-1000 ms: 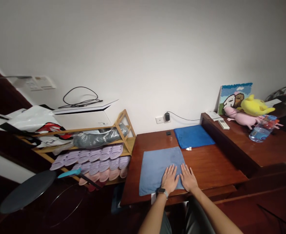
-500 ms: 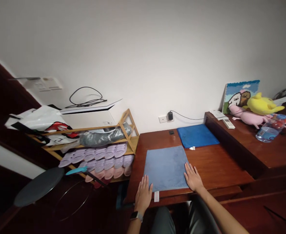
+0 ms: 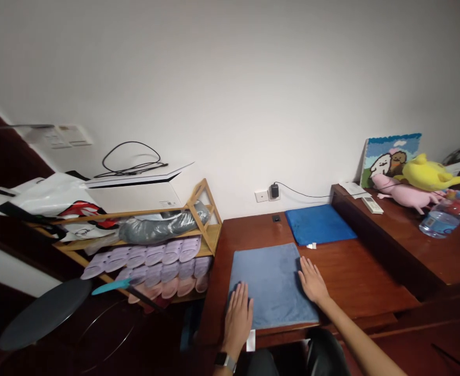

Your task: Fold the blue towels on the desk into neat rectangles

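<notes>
Square grey-blue fabric cloth [image 3: 271, 284] lies flat at near left of brown wooden bench [image 3: 247, 231]; left hand [image 3: 238, 314] and right hand [image 3: 313, 281], flat-palmed, grasping nothing, line its side edges, apparently keeping it smooth

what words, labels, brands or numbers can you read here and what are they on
No text is readable.
White box: print too small.
Bottle: label blurred.
White bag: marks unclear.
White tag by grey-blue cloth: nothing legible.
Small tag by blue cloth: nothing legible.
</notes>
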Demonstrator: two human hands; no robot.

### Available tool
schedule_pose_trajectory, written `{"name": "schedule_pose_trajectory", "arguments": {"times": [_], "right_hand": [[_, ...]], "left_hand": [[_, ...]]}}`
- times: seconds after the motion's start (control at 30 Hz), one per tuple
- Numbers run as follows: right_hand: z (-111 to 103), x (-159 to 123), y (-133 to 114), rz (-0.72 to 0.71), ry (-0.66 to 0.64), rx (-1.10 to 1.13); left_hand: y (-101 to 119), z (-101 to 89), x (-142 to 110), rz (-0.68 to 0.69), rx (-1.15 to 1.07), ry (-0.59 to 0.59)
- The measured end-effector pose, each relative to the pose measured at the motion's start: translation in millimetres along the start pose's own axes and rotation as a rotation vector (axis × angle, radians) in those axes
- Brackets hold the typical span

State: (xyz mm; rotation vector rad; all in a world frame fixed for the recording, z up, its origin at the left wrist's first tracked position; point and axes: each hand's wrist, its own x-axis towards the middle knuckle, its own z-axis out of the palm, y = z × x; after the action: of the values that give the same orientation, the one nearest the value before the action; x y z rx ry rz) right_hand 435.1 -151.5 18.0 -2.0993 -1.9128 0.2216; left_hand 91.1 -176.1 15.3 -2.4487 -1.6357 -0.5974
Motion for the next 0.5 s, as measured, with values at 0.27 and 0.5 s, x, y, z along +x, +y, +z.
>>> {"name": "schedule_pose_trajectory", "arguments": {"times": [0.27,0.5], "right_hand": [[12,91,-15,-0.014,-0.097,-0.056],[39,90,1,-0.047,-0.057,-0.088]], "left_hand": [[75,28.0,129,0.223,-0.130,-0.143],[117,100.7,191,0.170,-0.204,-0.248]]}}
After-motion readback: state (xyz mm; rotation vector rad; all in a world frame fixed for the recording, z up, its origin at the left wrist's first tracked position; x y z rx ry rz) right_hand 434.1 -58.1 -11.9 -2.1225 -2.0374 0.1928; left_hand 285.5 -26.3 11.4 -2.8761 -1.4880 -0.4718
